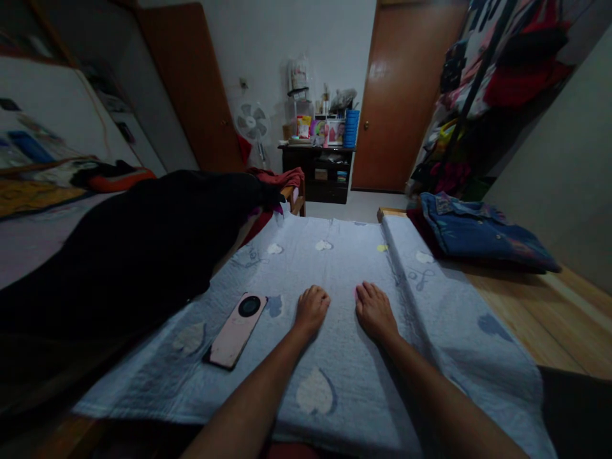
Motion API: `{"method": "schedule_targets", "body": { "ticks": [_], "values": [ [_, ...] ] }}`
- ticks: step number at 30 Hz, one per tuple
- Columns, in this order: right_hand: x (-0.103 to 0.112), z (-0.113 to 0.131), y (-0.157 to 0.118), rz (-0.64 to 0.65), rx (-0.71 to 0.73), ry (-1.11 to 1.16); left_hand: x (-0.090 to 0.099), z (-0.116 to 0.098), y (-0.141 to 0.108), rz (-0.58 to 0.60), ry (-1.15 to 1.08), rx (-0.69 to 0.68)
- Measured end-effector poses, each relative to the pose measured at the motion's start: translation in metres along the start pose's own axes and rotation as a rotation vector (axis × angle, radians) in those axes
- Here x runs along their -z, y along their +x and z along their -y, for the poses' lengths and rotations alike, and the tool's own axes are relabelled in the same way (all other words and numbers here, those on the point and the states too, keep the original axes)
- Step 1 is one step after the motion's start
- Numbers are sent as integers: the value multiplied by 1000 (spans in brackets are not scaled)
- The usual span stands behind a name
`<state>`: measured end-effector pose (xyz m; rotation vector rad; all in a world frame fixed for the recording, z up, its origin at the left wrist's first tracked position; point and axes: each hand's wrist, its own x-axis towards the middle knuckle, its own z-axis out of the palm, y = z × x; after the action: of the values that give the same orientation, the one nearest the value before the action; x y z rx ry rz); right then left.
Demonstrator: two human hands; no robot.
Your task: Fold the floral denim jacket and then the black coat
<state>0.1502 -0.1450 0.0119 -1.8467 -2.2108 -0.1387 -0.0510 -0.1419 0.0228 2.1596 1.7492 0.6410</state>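
Observation:
My left hand (313,309) rests on a light blue cloth (335,357) printed with hearts and lettering. Its fingers are curled in, with nothing seen in them. A short way to the right, my right hand (375,311) lies on the same cloth, its fingers also curled under and together. The palms of both are hidden. Left of my left hand a pink phone (235,338) lies back side up, showing a round dark camera ring. Neither hand touches it.
A large black cloth heap (143,242) covers the left side. Folded blue clothing (482,226) lies on a wooden surface (540,306) at right. Farther back stand a white fan (253,121), a dark cabinet (313,175) and a brown door (394,102). Clothes (526,83) hang at upper right.

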Motion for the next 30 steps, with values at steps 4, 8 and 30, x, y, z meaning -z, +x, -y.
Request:
{"method": "schedule_targets", "body": {
  "ticks": [4,8,30],
  "values": [
    [-1,0,-1,-21,13,-14,2,-1,-25,12,6,-102],
    [-3,-2,0,-43,32,-29,15,4,-44,152,-25,-148],
    [-8,-8,2,-70,51,-13,223,41,-41,-757,540,215]
  ]
}}
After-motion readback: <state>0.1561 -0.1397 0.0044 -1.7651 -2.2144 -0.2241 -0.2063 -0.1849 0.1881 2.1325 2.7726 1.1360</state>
